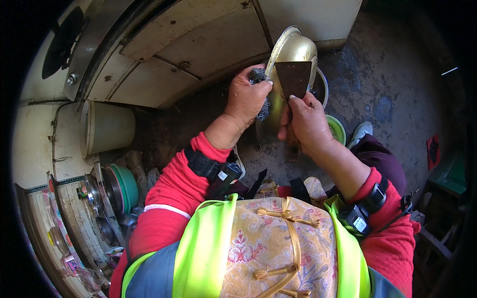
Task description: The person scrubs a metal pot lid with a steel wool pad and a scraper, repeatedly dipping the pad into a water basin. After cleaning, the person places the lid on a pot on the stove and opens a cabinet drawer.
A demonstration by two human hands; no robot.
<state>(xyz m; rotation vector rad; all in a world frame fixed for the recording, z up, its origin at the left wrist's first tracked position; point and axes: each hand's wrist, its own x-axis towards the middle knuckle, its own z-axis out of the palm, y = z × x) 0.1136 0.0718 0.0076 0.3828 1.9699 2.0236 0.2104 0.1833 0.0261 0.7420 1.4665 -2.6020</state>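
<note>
A gold-coloured metal basin [298,46] stands tilted on its side in front of me, its rim facing left. My left hand [244,95] is at that rim, with a grey wad of steel wool [258,75] in its grip; whether the fingers also hold the rim is hidden. My right hand [311,121] grips a scraper [293,78] with a dark, flared metal blade pointing away from me. The blade overlaps the basin's outer side in view; I cannot tell if they touch. Part of a wooden handle shows below the right hand.
A green bowl [337,130] sits on the worn floor [384,93], beyond my right wrist. White cabinets [208,44] run along the front left. Left are a pale bucket [111,128] on its side and shelves with green basins [128,188]. My shoe [361,132] is at right.
</note>
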